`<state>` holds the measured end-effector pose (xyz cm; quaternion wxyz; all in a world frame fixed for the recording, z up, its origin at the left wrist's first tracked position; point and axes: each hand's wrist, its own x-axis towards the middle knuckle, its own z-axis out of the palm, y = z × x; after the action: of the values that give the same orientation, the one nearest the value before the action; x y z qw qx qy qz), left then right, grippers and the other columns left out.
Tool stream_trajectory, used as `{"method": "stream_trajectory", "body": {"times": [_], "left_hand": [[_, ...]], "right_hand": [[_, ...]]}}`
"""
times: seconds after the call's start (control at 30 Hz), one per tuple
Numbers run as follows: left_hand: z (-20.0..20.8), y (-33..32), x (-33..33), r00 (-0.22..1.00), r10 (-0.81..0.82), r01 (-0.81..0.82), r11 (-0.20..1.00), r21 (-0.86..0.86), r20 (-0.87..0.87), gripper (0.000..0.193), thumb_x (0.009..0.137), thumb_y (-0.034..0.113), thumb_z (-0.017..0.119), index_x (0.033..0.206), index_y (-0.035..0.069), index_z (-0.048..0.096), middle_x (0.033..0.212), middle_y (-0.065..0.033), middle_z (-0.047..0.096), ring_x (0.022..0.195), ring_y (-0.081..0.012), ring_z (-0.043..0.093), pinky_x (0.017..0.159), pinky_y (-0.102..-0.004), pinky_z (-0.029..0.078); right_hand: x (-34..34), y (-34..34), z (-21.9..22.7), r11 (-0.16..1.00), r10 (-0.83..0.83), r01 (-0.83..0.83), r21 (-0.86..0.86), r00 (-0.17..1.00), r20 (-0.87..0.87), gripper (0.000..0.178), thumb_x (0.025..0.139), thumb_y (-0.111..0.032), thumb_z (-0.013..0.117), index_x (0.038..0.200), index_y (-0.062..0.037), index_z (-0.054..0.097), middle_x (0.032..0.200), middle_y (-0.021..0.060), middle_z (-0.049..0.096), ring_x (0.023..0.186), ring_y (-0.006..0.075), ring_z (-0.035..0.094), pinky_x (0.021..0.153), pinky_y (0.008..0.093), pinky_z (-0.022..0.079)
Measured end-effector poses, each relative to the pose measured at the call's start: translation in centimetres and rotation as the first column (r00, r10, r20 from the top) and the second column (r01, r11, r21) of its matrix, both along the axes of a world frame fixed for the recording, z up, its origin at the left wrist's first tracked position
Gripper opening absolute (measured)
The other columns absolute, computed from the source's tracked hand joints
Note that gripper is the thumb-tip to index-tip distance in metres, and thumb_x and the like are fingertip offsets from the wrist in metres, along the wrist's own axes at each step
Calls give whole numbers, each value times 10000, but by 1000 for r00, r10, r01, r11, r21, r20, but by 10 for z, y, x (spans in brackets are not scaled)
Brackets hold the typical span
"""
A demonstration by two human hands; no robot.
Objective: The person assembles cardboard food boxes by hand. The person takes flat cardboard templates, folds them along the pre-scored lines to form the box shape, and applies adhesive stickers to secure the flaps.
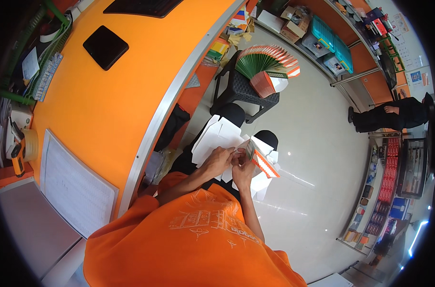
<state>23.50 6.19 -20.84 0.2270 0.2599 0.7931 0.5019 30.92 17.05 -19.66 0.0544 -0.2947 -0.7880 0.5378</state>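
Flat white die-cut card sheets (pixel 217 134) lie across my lap. Above them, a folded piece of printed card (pixel 265 165) in orange, white and dark green stands tilted between my hands. My left hand (pixel 220 160) pinches its near left edge with bent fingers. My right hand (pixel 244 171) is closed on its lower side, thumb and fingers close to the left fingertips. The exact spot where the fingertips meet the card is partly hidden. Ahead, a dark plastic stool (pixel 248 93) bears a fanned stack of printed cards (pixel 265 62) in green, orange and white.
To my left is an orange desk (pixel 126 91) with a metal edge, bearing a black tablet-like device (pixel 105 48) and a paper sheet (pixel 76 182). Teal-lidded bins (pixel 322 38) sit on a shelf ahead. A person in black (pixel 394 115) stands far right.
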Motion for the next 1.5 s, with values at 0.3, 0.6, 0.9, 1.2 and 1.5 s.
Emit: {"method": "stream_trajectory", "body": {"times": [0.3, 0.6, 0.9, 1.2, 1.5], "left_hand": [[-12, -2, -6, 988, 47, -51, 998, 25, 149, 225, 941, 105, 599, 1068, -71, 660, 882, -232, 715, 942, -332, 719, 769, -394, 570], [-5, -2, -4, 999, 53, -53, 999, 10, 4, 189, 916, 63, 593, 1033, -64, 671, 875, -277, 677, 840, -402, 691, 713, -428, 549], [-7, 0, 0, 993, 96, -101, 992, -69, -75, 160, 914, 38, 552, 1009, -69, 625, 792, -291, 646, 774, -457, 653, 680, -505, 523], [3, -12, -23, 978, 150, -173, 970, -171, -142, 165, 903, 73, 591, 954, -82, 617, 705, -257, 641, 672, -420, 667, 594, -456, 529], [62, 3, -38, 975, 67, -153, 893, 423, 211, 368, 946, 197, 672, 1215, -32, 570, 1230, -143, 609, 1154, -202, 603, 900, -344, 531]], "right_hand": [[-2, 9, -12, 979, 111, -103, 177, 993, -38, 157, 870, -46, 607, 1006, 22, 648, 834, 146, 667, 792, 295, 663, 754, 420, 505], [-2, 10, -23, 932, 120, -113, 345, 993, 0, 131, 881, -50, 622, 936, 52, 684, 858, 156, 725, 769, 230, 722, 729, 324, 550], [-9, 14, -9, 970, 147, -147, 192, 989, 14, 131, 859, -62, 641, 909, 56, 669, 847, 170, 703, 789, 281, 704, 749, 354, 547], [9, 24, 79, 847, 57, 98, 523, 961, -272, 297, 859, -19, 682, 1145, 20, 611, 1081, 188, 635, 989, 329, 634, 834, 369, 541], [20, 64, 78, 962, -255, 236, -139, 957, -138, 498, 937, -8, 469, 1431, -52, 504, 1343, 190, 591, 1046, 173, 608, 840, 241, 479]]}}
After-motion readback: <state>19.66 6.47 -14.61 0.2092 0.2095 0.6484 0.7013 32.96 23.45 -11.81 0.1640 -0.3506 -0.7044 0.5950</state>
